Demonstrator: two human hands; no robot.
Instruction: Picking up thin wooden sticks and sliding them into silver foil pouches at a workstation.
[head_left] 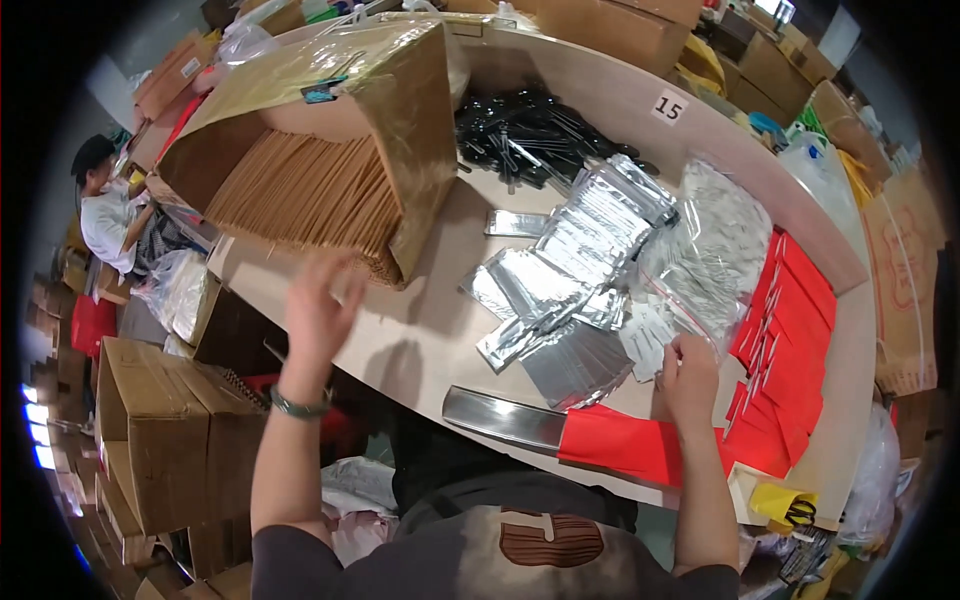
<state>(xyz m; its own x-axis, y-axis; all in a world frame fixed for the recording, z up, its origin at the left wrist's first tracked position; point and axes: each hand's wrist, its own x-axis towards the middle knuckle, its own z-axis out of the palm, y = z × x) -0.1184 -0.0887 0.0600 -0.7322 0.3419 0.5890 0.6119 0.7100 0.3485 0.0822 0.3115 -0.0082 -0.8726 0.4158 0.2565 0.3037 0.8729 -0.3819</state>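
Note:
My left hand (322, 312) is raised with its fingers apart, just in front of an open cardboard box (425, 130) lying on its side. Tightly stacked brown paper sleeves (300, 190) fill that box. My right hand (690, 378) has its fingers curled in at the edge of a small pile of white slips (645, 338); whether a slip is pinched in them is hidden. Below it lies a red pouch (625, 446), beside the end of a shiny metal trough (500, 418). Silver foil packets (600, 215) spread over the middle of the table.
Black long-handled pieces (540, 130) lie heaped by the table's back wall (590, 70). A clear bag of white slips (715, 230) and many red pouches (790, 340) are at the right. Cardboard boxes (170, 430) stand at lower left; another person (110, 215) is farther off.

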